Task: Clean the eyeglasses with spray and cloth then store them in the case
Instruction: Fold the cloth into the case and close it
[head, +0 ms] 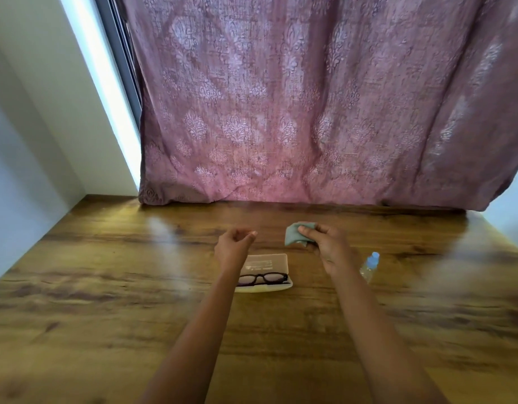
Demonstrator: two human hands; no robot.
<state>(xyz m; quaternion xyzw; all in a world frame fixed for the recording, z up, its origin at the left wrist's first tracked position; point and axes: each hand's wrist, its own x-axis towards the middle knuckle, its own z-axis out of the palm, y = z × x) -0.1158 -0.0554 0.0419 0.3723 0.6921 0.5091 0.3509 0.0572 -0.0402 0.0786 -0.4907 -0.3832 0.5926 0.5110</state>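
Eyeglasses [263,279], black frame, lie folded in the open case [266,268], lid tipped back, mid wooden surface [106,272]. Right hand [324,243] pinches a crumpled grey-green cloth [294,233], held up behind the case. Left hand [234,246] hovers over the case's left end, fingers loosely curled, grasping nothing. Spray bottle [370,265] just right of the right wrist. Pink curtain [310,112] behind.

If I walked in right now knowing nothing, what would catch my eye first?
Probably the big mauve patterned curtain hanging behind the wooden table. Next, the right hand clutching a crumpled green cloth, and black eyeglasses lying in an open case under the empty left hand.
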